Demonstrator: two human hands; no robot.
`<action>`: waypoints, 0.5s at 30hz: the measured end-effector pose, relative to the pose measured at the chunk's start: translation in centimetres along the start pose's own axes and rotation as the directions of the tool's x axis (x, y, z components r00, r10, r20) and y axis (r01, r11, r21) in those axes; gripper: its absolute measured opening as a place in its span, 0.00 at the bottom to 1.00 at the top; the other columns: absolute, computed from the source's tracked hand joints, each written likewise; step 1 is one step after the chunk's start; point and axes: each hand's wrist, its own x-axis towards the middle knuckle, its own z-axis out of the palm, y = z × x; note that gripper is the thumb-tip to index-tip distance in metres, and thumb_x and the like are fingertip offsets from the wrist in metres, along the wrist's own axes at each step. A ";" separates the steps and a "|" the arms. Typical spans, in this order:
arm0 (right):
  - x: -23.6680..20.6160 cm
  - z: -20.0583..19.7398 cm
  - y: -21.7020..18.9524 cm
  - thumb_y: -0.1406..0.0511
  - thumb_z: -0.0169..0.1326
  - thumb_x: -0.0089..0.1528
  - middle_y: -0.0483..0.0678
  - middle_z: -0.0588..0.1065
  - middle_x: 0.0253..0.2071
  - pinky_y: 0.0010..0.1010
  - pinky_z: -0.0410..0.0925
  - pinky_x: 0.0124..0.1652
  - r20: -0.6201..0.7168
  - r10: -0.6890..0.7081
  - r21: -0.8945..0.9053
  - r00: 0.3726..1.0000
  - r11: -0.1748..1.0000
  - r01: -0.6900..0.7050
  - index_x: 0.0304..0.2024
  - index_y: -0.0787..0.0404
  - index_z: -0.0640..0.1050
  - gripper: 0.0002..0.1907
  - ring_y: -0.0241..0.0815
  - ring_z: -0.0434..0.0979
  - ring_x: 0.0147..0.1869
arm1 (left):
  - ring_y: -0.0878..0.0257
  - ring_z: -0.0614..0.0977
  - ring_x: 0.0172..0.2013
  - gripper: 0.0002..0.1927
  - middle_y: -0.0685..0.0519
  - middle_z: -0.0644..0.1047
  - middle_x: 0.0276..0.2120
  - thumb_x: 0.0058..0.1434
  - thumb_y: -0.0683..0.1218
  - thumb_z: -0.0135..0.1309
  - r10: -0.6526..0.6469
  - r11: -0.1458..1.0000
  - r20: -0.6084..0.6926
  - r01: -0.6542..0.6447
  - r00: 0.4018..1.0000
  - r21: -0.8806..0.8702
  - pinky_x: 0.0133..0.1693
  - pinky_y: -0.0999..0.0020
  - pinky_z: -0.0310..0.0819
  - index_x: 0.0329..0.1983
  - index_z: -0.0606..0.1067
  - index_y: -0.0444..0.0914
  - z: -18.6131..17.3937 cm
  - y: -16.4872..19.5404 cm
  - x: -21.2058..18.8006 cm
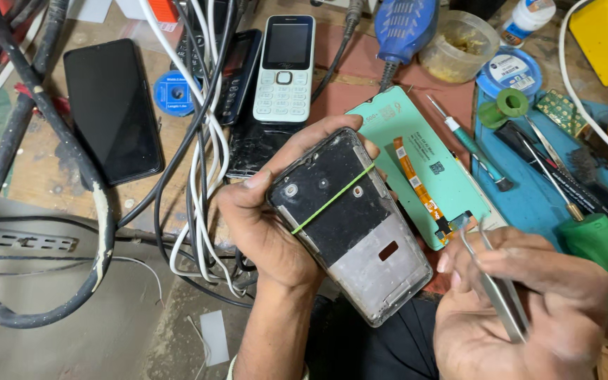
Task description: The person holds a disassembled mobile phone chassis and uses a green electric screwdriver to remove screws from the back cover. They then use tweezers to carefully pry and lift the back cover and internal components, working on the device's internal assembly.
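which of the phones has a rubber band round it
The opened phone in the left hand, its back crossed by a green rubber band. The black smartphone and white keypad phone have none.

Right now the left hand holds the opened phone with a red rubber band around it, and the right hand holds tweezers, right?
Not quite. In the head view the rubber band around the opened phone is yellow-green, not red. The rest is right: the left hand holds the phone, and the right hand holds tweezers.

phone frame [350, 225]: scuffed matt metal | tweezers [497, 292]: shiny steel
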 end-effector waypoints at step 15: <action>1.3 9.6 -0.9 0.73 0.66 0.56 0.55 0.79 0.49 0.27 0.76 0.51 -0.003 0.154 -0.481 0.988 0.866 -0.137 0.45 0.66 0.79 0.15 0.39 0.81 0.51 | 0.53 0.81 0.48 0.43 0.35 0.79 0.47 0.66 0.62 0.33 0.089 0.990 -0.060 -0.082 0.994 0.112 0.54 0.64 0.76 0.64 0.68 0.19 0.2 -0.5 -0.2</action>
